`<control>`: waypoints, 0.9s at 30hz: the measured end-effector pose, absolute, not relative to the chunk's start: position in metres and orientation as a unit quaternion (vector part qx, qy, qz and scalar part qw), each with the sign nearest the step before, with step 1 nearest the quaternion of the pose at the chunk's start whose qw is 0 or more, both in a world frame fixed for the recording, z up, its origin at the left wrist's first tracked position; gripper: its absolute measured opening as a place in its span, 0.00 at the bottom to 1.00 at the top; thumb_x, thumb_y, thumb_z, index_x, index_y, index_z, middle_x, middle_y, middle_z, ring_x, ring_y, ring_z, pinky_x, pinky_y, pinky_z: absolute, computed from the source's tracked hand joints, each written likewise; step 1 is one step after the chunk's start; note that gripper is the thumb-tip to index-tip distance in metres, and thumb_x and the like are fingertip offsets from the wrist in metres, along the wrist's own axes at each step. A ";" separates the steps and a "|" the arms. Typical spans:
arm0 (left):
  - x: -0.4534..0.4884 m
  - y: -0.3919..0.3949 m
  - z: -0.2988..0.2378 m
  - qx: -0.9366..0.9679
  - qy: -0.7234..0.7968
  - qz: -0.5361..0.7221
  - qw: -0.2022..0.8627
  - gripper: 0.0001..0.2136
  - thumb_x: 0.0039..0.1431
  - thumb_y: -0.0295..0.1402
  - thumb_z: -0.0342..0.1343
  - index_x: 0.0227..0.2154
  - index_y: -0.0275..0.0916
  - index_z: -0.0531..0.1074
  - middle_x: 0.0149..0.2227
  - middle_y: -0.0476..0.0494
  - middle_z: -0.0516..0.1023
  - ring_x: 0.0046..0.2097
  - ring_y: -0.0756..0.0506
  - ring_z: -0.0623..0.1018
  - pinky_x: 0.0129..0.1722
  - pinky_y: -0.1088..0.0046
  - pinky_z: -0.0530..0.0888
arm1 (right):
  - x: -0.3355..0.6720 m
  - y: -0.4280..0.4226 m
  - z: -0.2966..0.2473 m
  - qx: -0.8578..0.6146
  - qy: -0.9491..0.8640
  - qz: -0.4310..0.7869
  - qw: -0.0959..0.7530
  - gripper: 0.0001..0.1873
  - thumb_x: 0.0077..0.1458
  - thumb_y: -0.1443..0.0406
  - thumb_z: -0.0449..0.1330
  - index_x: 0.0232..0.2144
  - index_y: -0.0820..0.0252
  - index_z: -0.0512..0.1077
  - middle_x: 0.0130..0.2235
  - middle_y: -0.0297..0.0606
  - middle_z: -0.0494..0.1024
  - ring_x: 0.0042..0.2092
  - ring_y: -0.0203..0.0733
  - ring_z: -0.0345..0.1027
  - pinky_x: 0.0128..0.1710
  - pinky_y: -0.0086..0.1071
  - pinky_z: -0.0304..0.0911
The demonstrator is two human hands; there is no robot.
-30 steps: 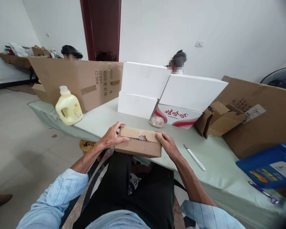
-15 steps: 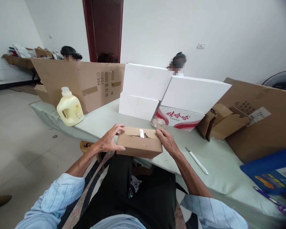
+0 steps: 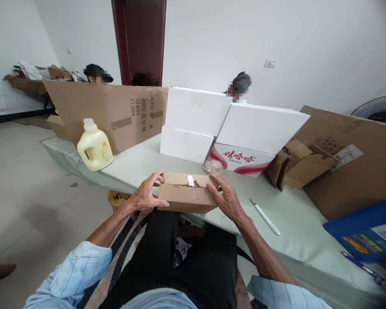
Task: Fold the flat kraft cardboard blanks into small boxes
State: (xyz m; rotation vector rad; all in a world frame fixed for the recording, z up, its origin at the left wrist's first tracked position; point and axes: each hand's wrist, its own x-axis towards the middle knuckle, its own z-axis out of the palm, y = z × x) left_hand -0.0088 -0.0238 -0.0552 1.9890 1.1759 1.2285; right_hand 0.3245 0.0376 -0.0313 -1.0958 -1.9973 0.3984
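A small brown cardboard box (image 3: pixel 186 197) lies at the near edge of the table, in front of my lap. Along its top seam the cardboard is torn, with a white label piece across it. My left hand (image 3: pixel 147 193) clasps the left end, thumb on the near side and fingers at the far corner. At the other end my right hand (image 3: pixel 227 198) grips the right corner, its thumb on top close to the seam. Behind the box sits a crumpled clump of clear tape or plastic (image 3: pixel 213 166). To the right lies a slim white knife (image 3: pixel 265 216).
White boxes (image 3: pixel 196 111) are stacked across the table (image 3: pixel 138 161). A yellow detergent bottle (image 3: pixel 94 146) and large carton (image 3: pixel 112 111) stand left. Flattened cardboard (image 3: pixel 309 165), a blue jug (image 3: pixel 366 234) and a purple pen (image 3: pixel 362 266) are right. Two people sit beyond.
My right hand has shifted further over the box's right end, its thumb now on the top near the seam. The left hand keeps nearly the same hold, and the box has barely moved.
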 end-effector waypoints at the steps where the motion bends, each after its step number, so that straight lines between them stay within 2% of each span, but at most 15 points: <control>1: -0.009 -0.024 -0.057 0.733 0.434 0.454 0.262 0.30 0.42 0.39 0.77 0.44 0.42 0.66 0.70 0.30 0.66 0.70 0.32 0.69 0.61 0.53 0.75 | 0.326 0.037 -0.033 -0.431 -0.791 0.156 0.405 0.27 0.68 0.46 0.56 0.59 0.53 0.75 0.62 0.48 0.74 0.60 0.56 0.71 0.52 0.45 0.72; 7: -0.009 -0.031 -0.062 0.735 0.423 0.458 0.265 0.28 0.47 0.41 0.75 0.48 0.41 0.69 0.70 0.29 0.66 0.69 0.32 0.70 0.62 0.56 0.75 | 0.330 0.037 -0.039 -0.423 -0.799 0.134 0.405 0.28 0.71 0.46 0.53 0.61 0.53 0.75 0.64 0.48 0.74 0.64 0.56 0.68 0.64 0.50 0.65; 13: -0.013 -0.036 -0.074 0.761 0.403 0.442 0.252 0.33 0.52 0.47 0.74 0.58 0.41 0.73 0.74 0.28 0.60 0.73 0.30 0.65 0.65 0.52 0.73 | 0.336 0.041 -0.039 -0.416 -0.806 0.116 0.406 0.28 0.72 0.45 0.53 0.61 0.54 0.76 0.64 0.48 0.74 0.66 0.56 0.67 0.67 0.52 0.64; 18: -0.015 -0.035 -0.078 0.786 0.387 0.430 0.218 0.38 0.51 0.52 0.74 0.62 0.42 0.74 0.73 0.30 0.59 0.74 0.27 0.62 0.72 0.45 0.64 | 0.335 0.042 -0.038 -0.411 -0.815 0.102 0.395 0.27 0.72 0.46 0.54 0.62 0.52 0.76 0.64 0.47 0.75 0.66 0.56 0.67 0.68 0.51 0.63; 22: -0.013 -0.035 -0.079 0.801 0.384 0.419 0.188 0.38 0.50 0.51 0.75 0.61 0.40 0.74 0.69 0.30 0.61 0.72 0.27 0.65 0.72 0.46 0.65 | 0.342 0.046 -0.041 -0.406 -0.817 0.087 0.401 0.27 0.73 0.47 0.51 0.63 0.53 0.74 0.65 0.47 0.75 0.66 0.55 0.68 0.63 0.49 0.67; 25: -0.013 -0.037 -0.082 0.797 0.393 0.427 0.167 0.36 0.48 0.47 0.76 0.58 0.39 0.74 0.68 0.30 0.61 0.70 0.28 0.66 0.71 0.46 0.66 | 0.374 0.056 -0.052 -0.457 -0.789 0.028 0.410 0.26 0.73 0.49 0.49 0.61 0.55 0.74 0.61 0.49 0.76 0.57 0.54 0.74 0.57 0.48 0.71; 27: -0.013 -0.039 -0.082 0.794 0.398 0.429 0.161 0.35 0.48 0.45 0.76 0.57 0.40 0.73 0.69 0.29 0.59 0.69 0.28 0.67 0.70 0.45 0.68 | 0.408 0.063 -0.065 -0.535 -0.763 -0.041 0.361 0.25 0.72 0.51 0.51 0.57 0.58 0.76 0.56 0.52 0.78 0.54 0.55 0.74 0.57 0.50 0.69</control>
